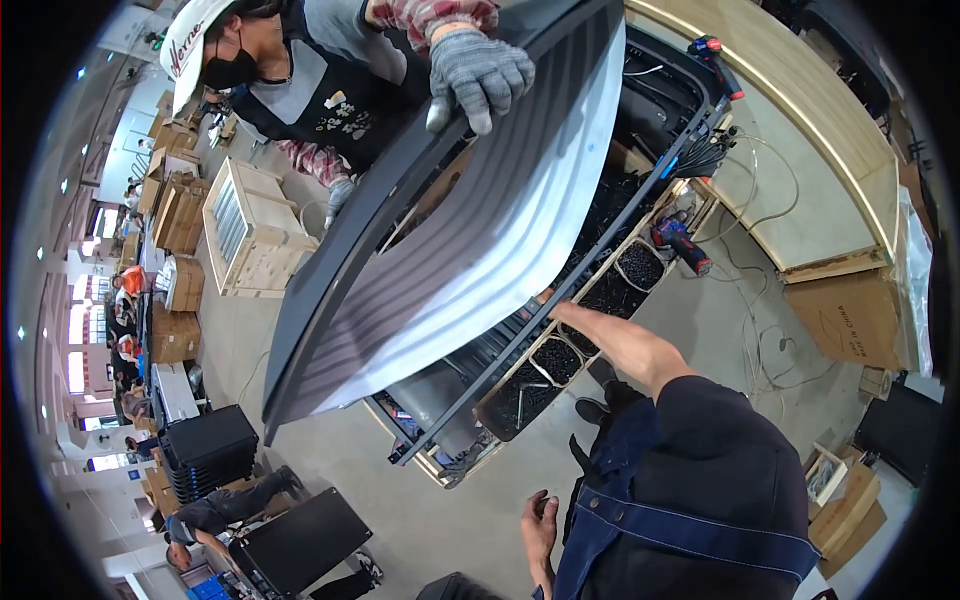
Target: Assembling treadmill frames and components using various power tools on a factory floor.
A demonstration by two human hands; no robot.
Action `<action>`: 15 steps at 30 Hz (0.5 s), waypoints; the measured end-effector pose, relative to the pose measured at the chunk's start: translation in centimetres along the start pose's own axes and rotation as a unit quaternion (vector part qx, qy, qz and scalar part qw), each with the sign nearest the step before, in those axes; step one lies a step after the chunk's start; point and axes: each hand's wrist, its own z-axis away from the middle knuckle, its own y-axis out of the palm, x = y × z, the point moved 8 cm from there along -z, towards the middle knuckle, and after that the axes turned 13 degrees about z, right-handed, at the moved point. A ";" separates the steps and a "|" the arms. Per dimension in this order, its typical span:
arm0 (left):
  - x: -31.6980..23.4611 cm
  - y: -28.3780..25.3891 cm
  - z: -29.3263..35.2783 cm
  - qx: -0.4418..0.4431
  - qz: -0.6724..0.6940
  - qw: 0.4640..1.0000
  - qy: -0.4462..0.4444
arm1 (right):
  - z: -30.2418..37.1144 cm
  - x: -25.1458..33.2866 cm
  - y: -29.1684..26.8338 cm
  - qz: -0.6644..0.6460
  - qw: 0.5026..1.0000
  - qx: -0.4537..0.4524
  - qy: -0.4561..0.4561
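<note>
A large curved shell, black outside with a silver ribbed inner face (480,240), stands tilted over a black frame (600,245). My right hand (547,300) reaches in under the shell's lower edge, near the frame's side bar; its fingers are mostly hidden. Low beside my body hangs my left hand (540,518), loosely curled with the thumb apart and nothing in it. Across the frame, a co-worker's grey-gloved hand (478,78) grips the shell's top edge. Their other gloved hand (340,195) is at its far side. Bins of small black parts (556,360) line the frame's near side.
A red-and-black power drill (685,248) lies by the bins, with loose cables around it. Wooden panels (845,130) and a cardboard box (845,320) stand to the right. A wooden crate (255,230) is behind the co-worker. Lower left, another person handles a black panel (300,540).
</note>
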 end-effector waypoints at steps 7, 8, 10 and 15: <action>2.9 1.7 -5.4 0.079 0.002 0.992 0.093 | 21.1 9.5 -7.2 -0.020 0.988 0.035 0.152; 4.0 2.5 -7.3 0.108 0.037 0.987 0.109 | 24.0 9.9 -7.2 0.001 0.985 0.052 0.164; 1.2 6.1 -9.1 0.194 0.107 0.974 0.049 | 30.5 9.6 -8.5 0.049 0.983 0.055 0.167; -2.6 13.3 -12.5 0.228 0.236 0.944 -0.035 | 44.8 12.4 -11.5 0.040 0.963 0.170 0.207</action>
